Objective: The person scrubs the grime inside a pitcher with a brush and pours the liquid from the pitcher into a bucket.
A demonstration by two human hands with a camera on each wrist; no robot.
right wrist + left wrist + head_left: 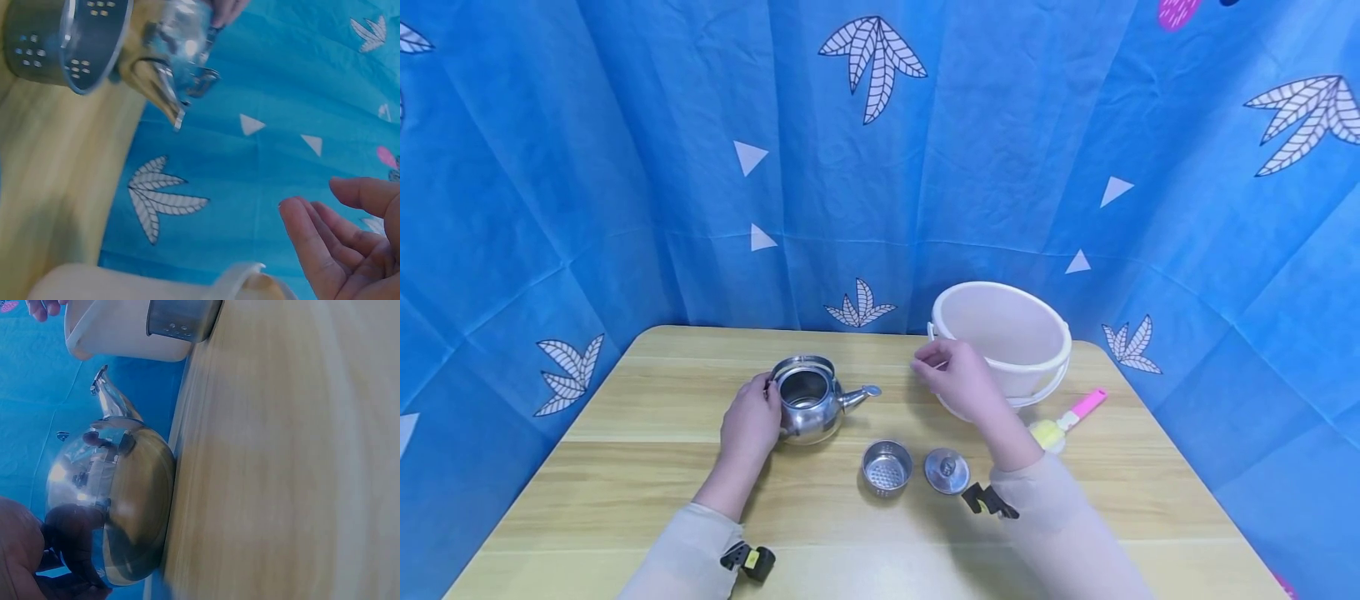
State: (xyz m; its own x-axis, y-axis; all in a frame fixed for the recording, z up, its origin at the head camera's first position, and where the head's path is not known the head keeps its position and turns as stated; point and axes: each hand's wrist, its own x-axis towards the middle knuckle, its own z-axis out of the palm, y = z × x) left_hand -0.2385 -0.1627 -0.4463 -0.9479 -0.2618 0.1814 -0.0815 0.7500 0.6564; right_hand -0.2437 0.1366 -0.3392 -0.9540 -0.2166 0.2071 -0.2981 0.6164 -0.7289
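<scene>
On the left part of the table sits a shiny metal teapot [808,417] with its top uncovered and its spout pointing right. My left hand [751,419] grips its left side near the rim; in the left wrist view the fingers [19,550] curl against the round body, partly out of frame. My right hand [958,379] hovers in front of the white bucket [1030,379], holding nothing, with loosely bent fingers apart from the thumb in the right wrist view. Between the hands, nearer me, stand a perforated metal strainer [887,468] and a round metal lid [947,472] with a knob.
A brush with a pink handle [1086,406] and yellow sponge head [1047,433] lies right of the bucket, partly behind my right forearm. The wooden table [662,467] is bordered by a blue patterned curtain [700,167] at the back and sides.
</scene>
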